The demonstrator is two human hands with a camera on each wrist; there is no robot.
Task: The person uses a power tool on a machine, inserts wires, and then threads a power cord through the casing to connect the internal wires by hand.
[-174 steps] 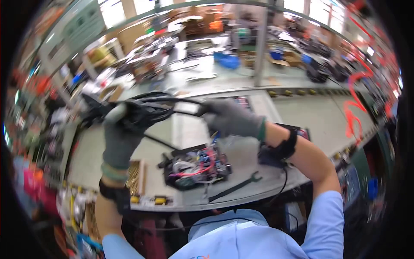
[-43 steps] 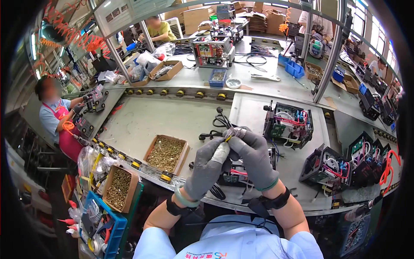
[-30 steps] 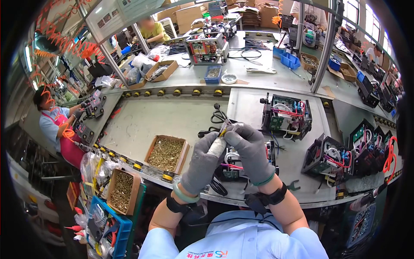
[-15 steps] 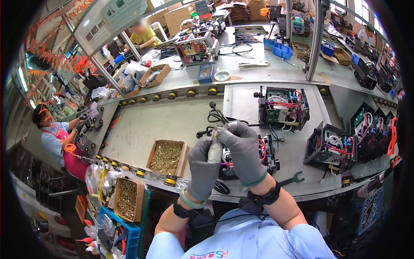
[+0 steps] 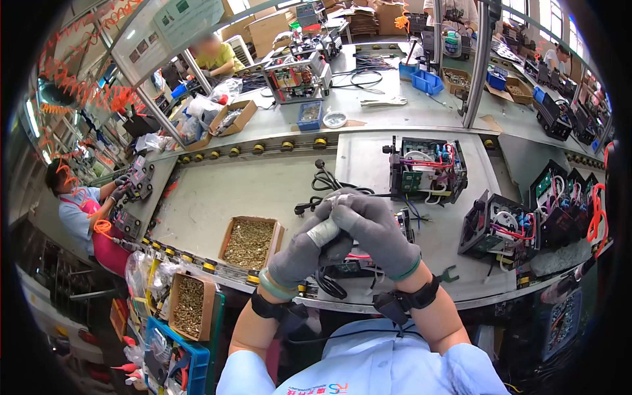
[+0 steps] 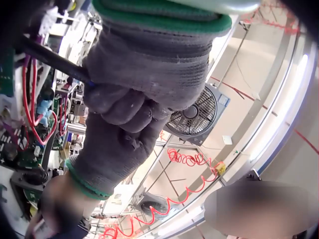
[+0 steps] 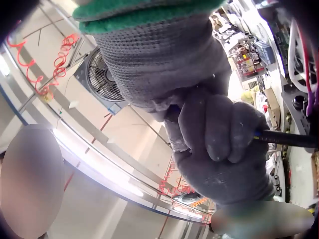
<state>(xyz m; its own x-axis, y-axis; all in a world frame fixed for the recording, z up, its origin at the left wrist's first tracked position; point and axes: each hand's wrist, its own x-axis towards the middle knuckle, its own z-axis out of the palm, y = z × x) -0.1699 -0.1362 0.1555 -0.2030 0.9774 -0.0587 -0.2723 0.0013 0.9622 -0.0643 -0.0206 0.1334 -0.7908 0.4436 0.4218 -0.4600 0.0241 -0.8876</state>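
Observation:
Both hands wear grey gloves and meet over the near part of the bench. My left hand (image 5: 299,247), with whitish tape round its thumb (image 5: 324,232), grips the end part of a black cable (image 7: 286,139). My right hand (image 5: 378,234) closes against it, thumb and fingers curled at the cable's end, which the gloves mostly hide. Just beyond them a black power cord (image 5: 322,178) lies coiled with its plug on the bench. Under the hands an open electronic unit (image 5: 352,266) with red wires is partly covered.
A carton of brass-coloured fittings (image 5: 249,243) stands at the left of the bench. More open units (image 5: 428,168) sit at the back and right (image 5: 500,230). A wrench (image 5: 449,274) lies near the front edge. Rollers (image 5: 260,149) run along the back.
The hands held a cable bundle up at 5.8 s ago; a cord now lies on the bench. Over the last second they stayed together, and the tip between the fingers became more covered.

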